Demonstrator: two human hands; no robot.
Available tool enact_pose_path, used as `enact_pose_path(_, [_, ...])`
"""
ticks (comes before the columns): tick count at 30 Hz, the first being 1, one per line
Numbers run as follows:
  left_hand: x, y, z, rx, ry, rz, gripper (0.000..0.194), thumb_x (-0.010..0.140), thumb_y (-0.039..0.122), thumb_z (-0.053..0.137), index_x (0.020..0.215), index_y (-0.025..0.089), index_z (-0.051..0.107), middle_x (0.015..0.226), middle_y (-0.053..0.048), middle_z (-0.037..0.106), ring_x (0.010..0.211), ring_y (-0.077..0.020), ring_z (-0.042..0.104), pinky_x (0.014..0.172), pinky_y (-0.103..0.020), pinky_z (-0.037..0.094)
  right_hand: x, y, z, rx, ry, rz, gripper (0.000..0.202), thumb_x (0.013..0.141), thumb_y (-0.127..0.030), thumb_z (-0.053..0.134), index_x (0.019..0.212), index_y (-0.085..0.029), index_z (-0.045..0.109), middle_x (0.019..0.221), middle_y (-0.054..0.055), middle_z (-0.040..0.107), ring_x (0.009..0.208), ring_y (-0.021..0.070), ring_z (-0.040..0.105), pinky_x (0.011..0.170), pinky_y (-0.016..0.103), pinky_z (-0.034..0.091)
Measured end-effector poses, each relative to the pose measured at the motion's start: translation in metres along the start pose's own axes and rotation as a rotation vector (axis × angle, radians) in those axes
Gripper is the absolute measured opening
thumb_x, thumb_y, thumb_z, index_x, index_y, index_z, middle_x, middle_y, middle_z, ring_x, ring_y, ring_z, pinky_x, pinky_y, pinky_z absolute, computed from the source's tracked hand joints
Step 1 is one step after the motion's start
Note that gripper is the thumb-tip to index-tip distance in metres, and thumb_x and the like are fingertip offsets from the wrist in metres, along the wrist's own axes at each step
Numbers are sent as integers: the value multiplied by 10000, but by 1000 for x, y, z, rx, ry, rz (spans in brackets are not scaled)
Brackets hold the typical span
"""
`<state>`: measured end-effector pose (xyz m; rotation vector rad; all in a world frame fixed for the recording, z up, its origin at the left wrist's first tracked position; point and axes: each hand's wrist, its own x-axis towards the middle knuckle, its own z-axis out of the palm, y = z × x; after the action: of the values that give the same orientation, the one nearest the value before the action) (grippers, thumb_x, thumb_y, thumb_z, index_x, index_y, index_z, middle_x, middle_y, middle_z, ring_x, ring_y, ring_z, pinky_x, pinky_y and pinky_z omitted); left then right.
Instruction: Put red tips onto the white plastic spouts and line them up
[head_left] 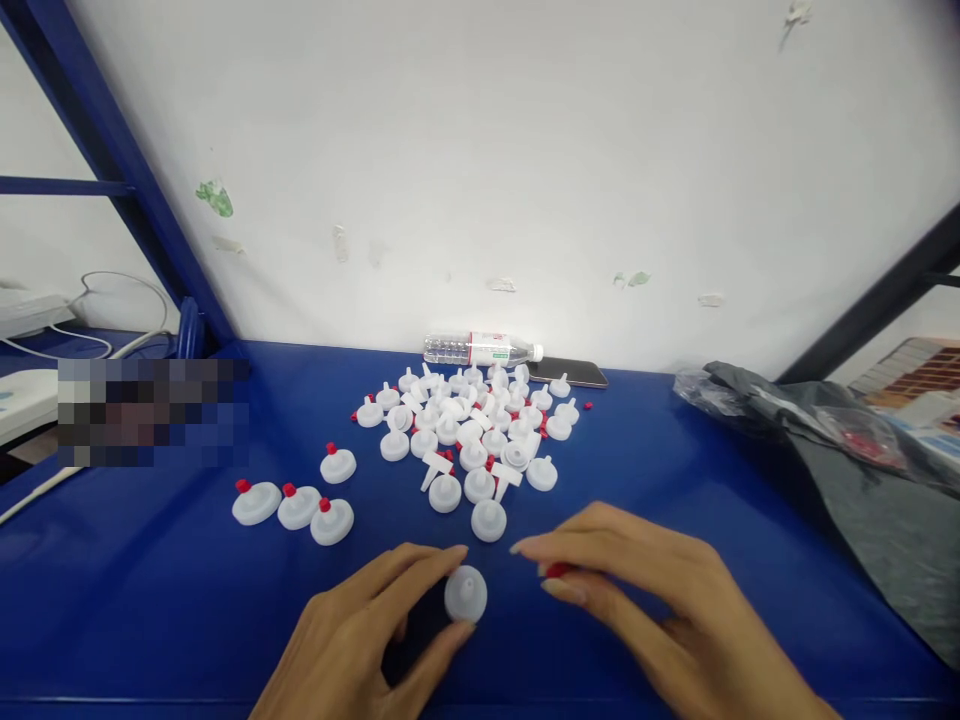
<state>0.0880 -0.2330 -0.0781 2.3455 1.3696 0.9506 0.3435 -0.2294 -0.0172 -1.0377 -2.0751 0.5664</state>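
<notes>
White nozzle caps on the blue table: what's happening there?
The left hand has a white nozzle cap between thumb and fingers, nozzle up, with no red tip on it. The right hand pinches a small red tip just beside it. Four caps with red tips sit off to the left; a pile of white caps lies ahead.

Head cam looks fwd & down from approx. above the near edge of the blue table, w/ left hand & right hand close below, its wide view reaching past the far edge & well up the white wall behind.
</notes>
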Motion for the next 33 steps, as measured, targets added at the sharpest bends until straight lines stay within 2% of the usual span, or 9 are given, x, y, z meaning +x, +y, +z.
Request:
enact_pose_path(3, [0,-1,1,-10,24,18,468,938,419,714,1388,383,592,998,75,788,580,-79,632,631,-170,581,7,-6,21,126,18,4,173,958,-174,713,1029,-305,800,966,-49,804,845,112,762,808,133,573])
enact_pose_path(8, [-3,-6,3,-6,-12,7,625,950,427,700,1513,420,430,1119,95,790,591,-71,624,654,-170,588,5,2,48,118,30,-48,123,981,-206,691,1021,-266,790,981,-46,834,872,128,795,865,144,569])
enact_pose_path(11, [-5,-6,4,-12,-9,4,636,938,410,715,1505,439,429,1097,97,794,595,-76,631,661,-179,589,3,7,52,77,14,-93,142,1010,-193,646,1035,-230,781,1037,-23,833,910,128,794,887,149,560])
enact_pose_path(16, [-3,-2,1,-18,3,-11,595,926,427,721,1471,439,481,999,91,791,548,-77,604,618,-173,573,4,8,55,76,-6,-20,114,989,-218,683,1007,-255,790,995,-55,833,861,120,778,834,171,567])
enact_pose_path(18, [-1,-1,1,-16,-1,-11,571,930,440,710,1462,427,504,887,94,772,508,-79,581,558,-161,542,4,8,57,57,8,11,110,982,-254,697,1027,-283,793,963,-68,831,821,125,771,802,184,571])
enact_pose_path(21, [0,-1,1,1,13,-8,555,940,451,690,1463,418,509,659,123,653,462,-80,554,484,-137,480,4,9,58,6,27,28,199,975,-335,706,1163,-307,765,967,-57,826,832,149,772,800,214,588])
enact_pose_path(25, [-3,-5,-3,66,42,-86,501,974,474,621,1460,405,522,548,140,555,404,-81,545,433,-135,447,5,9,41,-104,88,39,353,930,-437,748,1256,-305,722,1023,-26,810,829,154,769,784,217,606])
enact_pose_path(29, [4,-17,-19,241,112,-255,447,972,529,541,1362,331,635,477,118,562,379,-142,616,413,-204,463,8,18,3,-260,100,80,144,967,-356,709,1095,-312,758,973,-33,795,802,149,755,741,213,591])
enact_pose_path(33, [17,-32,-35,346,156,-353,457,949,477,460,1287,244,662,493,81,632,405,-195,667,407,-256,454,19,39,-29,-483,10,120,190,993,-335,663,1167,-304,734,1051,-6,786,841,179,758,698,258,575])
